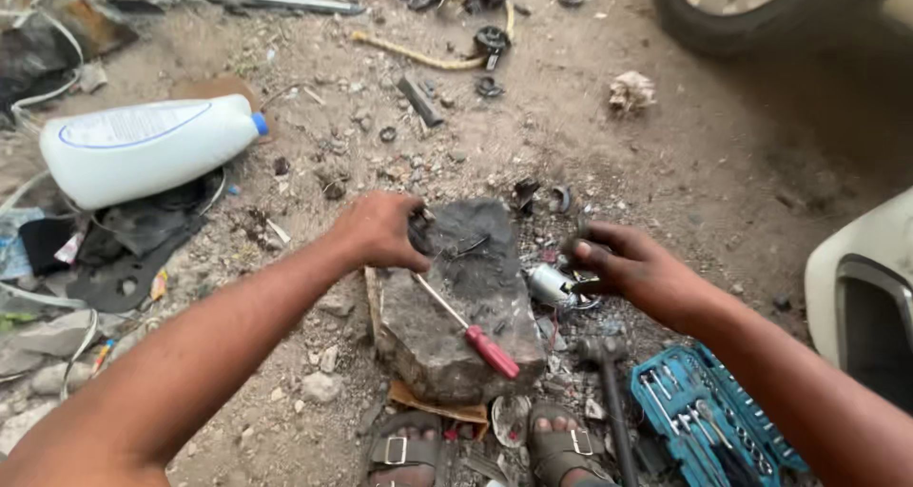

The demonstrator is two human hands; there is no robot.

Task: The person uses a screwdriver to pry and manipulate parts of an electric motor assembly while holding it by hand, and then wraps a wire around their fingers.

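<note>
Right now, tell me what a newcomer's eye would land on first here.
Two bare hands meet over a grey stone block on the dirt ground: the left hand grips a small dark part at its top edge, the right hand pinches another dark piece just right of it. A red-handled screwdriver lies slanted across the block. A big white plastic bottle lies on its side upper left, and an open blue socket set sits lower right.

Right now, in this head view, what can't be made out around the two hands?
- Left hand: its fingers cover a small dark part on the stone block; the part cannot be identified.
- Right hand: its grip on a dark piece is blurred.
- Hammer: its handle is cut off by the bottom edge.
- Socket set: individual pieces are too small to tell apart.
</note>
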